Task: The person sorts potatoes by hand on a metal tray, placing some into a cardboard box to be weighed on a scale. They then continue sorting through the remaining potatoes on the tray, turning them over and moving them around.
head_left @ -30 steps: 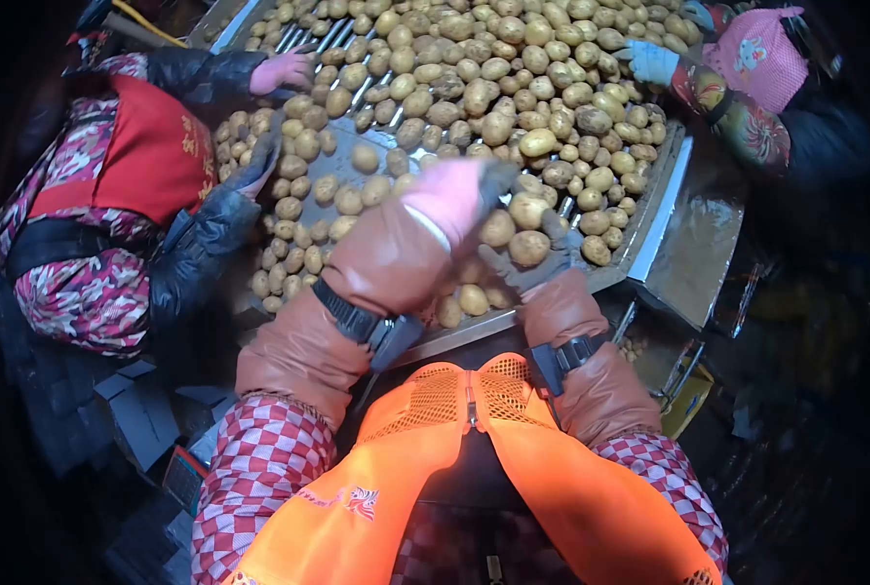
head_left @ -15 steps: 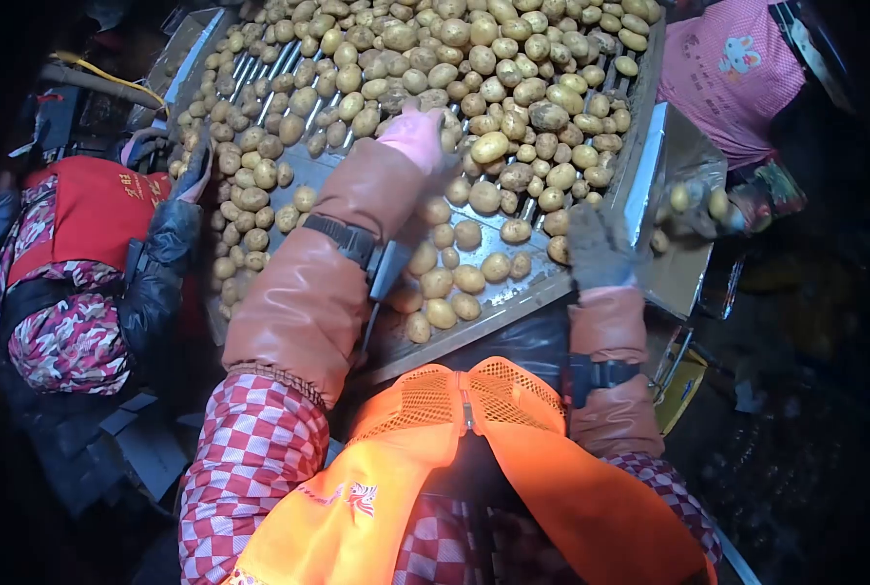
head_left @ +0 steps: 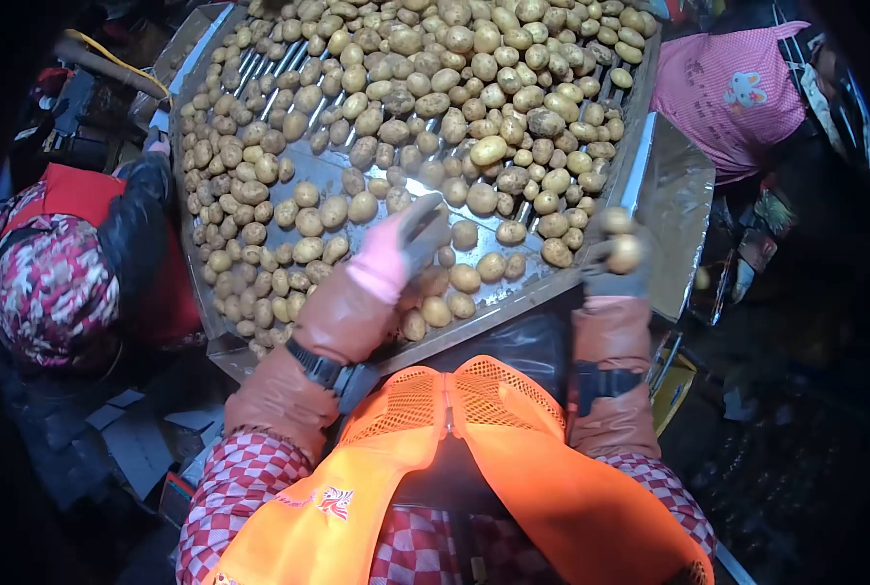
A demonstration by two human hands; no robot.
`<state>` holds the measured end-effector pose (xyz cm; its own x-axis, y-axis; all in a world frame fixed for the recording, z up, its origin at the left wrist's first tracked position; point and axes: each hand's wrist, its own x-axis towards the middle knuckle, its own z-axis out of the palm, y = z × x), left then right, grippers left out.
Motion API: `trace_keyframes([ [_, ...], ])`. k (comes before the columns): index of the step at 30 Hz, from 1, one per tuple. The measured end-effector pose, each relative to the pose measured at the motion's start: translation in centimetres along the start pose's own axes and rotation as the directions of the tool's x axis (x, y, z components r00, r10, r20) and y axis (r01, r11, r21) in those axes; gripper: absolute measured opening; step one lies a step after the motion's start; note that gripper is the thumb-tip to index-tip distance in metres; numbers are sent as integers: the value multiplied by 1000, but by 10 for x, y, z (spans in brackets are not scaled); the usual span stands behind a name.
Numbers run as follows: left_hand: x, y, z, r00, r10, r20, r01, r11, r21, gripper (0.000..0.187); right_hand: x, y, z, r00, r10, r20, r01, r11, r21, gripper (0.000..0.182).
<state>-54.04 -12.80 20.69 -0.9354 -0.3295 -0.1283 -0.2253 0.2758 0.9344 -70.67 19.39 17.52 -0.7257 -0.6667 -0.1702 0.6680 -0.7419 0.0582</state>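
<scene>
Many potatoes (head_left: 487, 151) lie spread over a metal sorting table (head_left: 303, 164) with rollers at its upper part. My left hand (head_left: 407, 237), in a grey glove with a pink cuff, is over the table's lower middle, its fingers stretched and apart. Potatoes lie right beside and under it, and I see none in its grasp. At the right rim, my right hand (head_left: 612, 281) is gloved in grey. Its fingers curl round a potato (head_left: 625, 254), and a second potato (head_left: 615, 220), blurred, shows just above the fingers.
Beyond the right rim stands an open cardboard box (head_left: 674, 219). A co-worker in a pink apron (head_left: 732, 93) is at the upper right; another, in a camouflage-patterned top (head_left: 55, 283), bends at the left edge. A raised rim (head_left: 493, 312) borders the table in front of me.
My left hand has drawn back toward me from the upper pile, and more potatoes lie at the table's lower left. My right hand has turned upward with potatoes. The left co-worker has leaned over.
</scene>
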Motion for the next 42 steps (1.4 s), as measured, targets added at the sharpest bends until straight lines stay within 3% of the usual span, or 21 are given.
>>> trace_keyframes([
  [1,-6,-20,-14,939,335,-76,-289,889,354,39,-11,-35,-17,944,-319,-86,304,940,-154,46],
  [3,-33,-36,-30,938,338,-73,-216,738,640,55,-20,-24,19,811,-542,-221,508,839,-194,48],
  [5,-54,-50,-36,959,271,-80,-93,569,817,64,-14,-29,13,756,-610,-238,520,780,-348,49],
  [7,-58,-75,-37,989,144,-6,-71,526,848,72,18,-55,-43,828,-535,-168,359,736,-574,48],
  [9,-55,-80,-40,978,205,-28,-91,549,831,69,79,13,32,756,-651,-74,159,291,-943,50],
  [11,-49,-78,-38,961,242,-135,-39,600,799,70,133,21,31,842,-530,99,1,-182,-983,57],
  [13,-45,-59,-40,973,178,-144,-10,661,750,74,181,10,15,915,-363,179,-93,-620,-779,67],
  [14,-48,-69,-35,950,297,-95,-93,562,822,76,197,11,15,945,-269,189,-101,-785,-612,72],
  [16,-49,-81,-49,967,253,-19,-120,523,844,74,205,17,22,963,-201,178,-124,-921,-370,79],
  [20,-25,-96,-50,955,245,-167,-23,624,781,54,177,45,39,951,-212,227,-76,-867,-492,72],
  [22,-18,-70,-53,933,259,-250,-23,735,678,43,160,65,35,968,-251,1,-123,-478,-870,65],
  [24,-8,-51,-42,919,326,-223,-208,880,427,44,148,82,20,994,-97,-46,-58,-127,-990,57],
  [26,4,-7,-31,927,303,-220,-229,924,306,45,134,112,34,996,84,-18,-16,-28,-999,56],
  [29,37,15,-6,910,250,-330,-130,930,345,52,120,152,22,925,100,367,381,-250,-890,71],
  [30,45,33,-12,990,1,-143,52,929,366,60,114,166,17,934,151,324,347,-168,-923,66],
  [31,53,49,-21,965,-258,46,216,883,417,69,118,174,3,975,188,118,66,259,-964,57],
  [32,63,29,-18,967,-237,88,188,907,376,75,122,186,-3,972,217,-94,-213,630,-747,49],
  [34,59,5,-17,967,-232,100,169,889,426,72,118,185,3,949,274,-155,-281,515,-810,49],
  [37,42,11,-23,957,-276,84,223,892,393,66,98,190,30,940,329,-91,-101,12,-995,57],
  [38,39,19,-27,953,-296,69,252,897,364,65,91,192,42,943,329,-55,-43,-41,-998,58],
  [42,41,1,-22,952,-295,87,266,932,245,51,88,196,40,936,340,-87,-153,173,-973,67],
])
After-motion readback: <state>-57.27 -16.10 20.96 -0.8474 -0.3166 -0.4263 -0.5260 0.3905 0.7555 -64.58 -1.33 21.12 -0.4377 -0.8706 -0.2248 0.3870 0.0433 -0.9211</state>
